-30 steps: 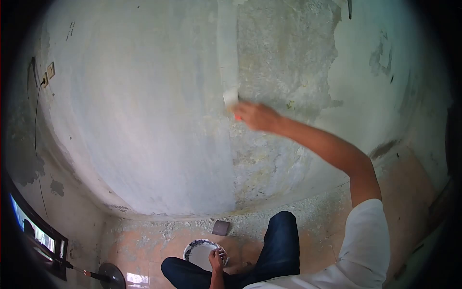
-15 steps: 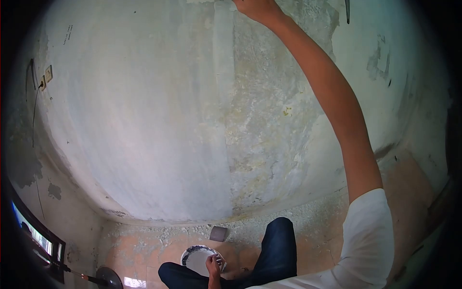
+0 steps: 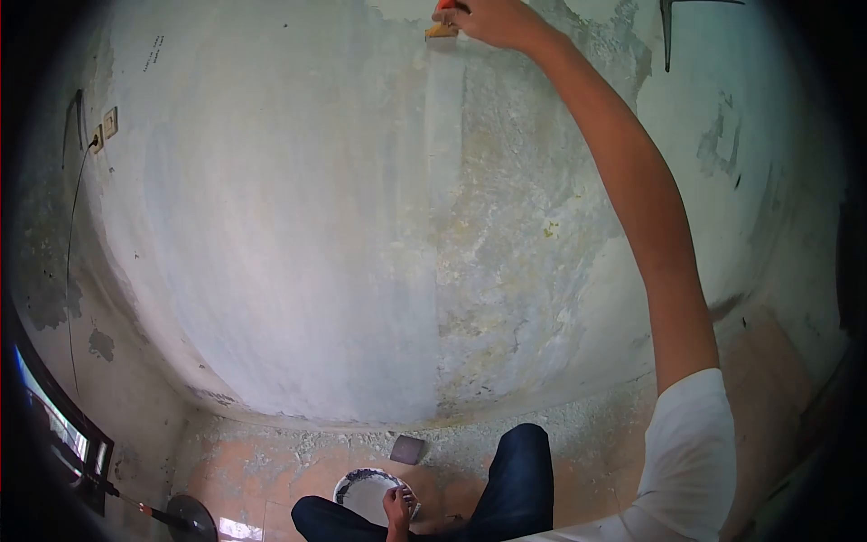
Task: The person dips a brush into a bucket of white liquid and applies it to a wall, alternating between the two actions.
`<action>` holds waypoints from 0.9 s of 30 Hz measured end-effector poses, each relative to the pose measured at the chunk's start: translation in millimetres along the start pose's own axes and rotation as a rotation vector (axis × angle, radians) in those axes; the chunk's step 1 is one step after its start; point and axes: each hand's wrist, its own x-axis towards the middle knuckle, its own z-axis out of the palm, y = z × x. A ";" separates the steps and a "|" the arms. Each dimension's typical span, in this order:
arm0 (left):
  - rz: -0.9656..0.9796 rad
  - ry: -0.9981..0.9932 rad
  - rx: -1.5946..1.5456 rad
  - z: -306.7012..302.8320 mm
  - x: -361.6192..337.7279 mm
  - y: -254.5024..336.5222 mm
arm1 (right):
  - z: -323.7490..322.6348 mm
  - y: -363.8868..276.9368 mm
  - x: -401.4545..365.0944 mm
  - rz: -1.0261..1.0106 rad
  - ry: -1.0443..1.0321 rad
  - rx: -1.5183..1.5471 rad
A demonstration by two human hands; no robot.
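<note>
High on the wall, my right hand is closed around a paintbrush with an orange handle. The brush's yellowish end lies against the wall, at the top of a pale vertical strip. To the right of that strip is a rough, patchy area of wall. Down between my legs stands a white bucket with dark markings inside its rim and pale liquid in it. My left hand is at the right side of this bucket, fingers curled on its rim.
A grey flat piece lies on the floor behind the bucket. Flaked debris covers the tiles along the wall's foot. At lower left is a round dark base with a pole. Wall sockets with a cable are at left.
The view has tilted up slightly, so the wall sits lower in it. My right hand now shows more fully, with the brush in sight. My left hand stays at the bucket.
</note>
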 end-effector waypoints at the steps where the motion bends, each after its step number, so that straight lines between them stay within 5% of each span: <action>1: 0.001 0.022 0.048 0.4 -2.2 0.4 | -3.6 -0.3 5.9 -0.007 0.002 0.001; 8: -0.035 0.012 0.083 -2.1 -10.1 4.1 | 76.4 3.8 -86.3 -0.032 0.119 -0.041; 13: -0.040 -0.018 0.054 -8.4 -0.5 -8.6 | 140.0 -78.1 -251.1 0.104 -0.227 0.263; 15: -0.008 -0.007 0.125 -0.7 -0.9 -11.4 | 136.8 -108.5 -276.9 0.232 -0.539 0.455; 18: -0.041 -0.075 0.186 -6.0 4.2 -18.0 | 169.3 -85.9 -278.3 0.146 -0.544 0.373; 20: -0.037 -0.072 0.165 -7.8 8.9 -21.3 | 125.7 -79.3 -207.6 0.355 -0.488 0.241; 22: -0.035 -0.064 0.140 -4.3 12.5 -21.3 | 92.7 -56.5 -150.8 0.305 -0.263 0.152; 25: -0.059 -0.001 0.072 -4.5 8.2 -15.8 | 69.7 -39.5 -104.2 0.205 -0.096 0.032; 27: -0.093 -0.016 0.076 -5.5 7.5 -11.7 | 76.8 -34.9 -100.8 -0.115 0.240 -0.081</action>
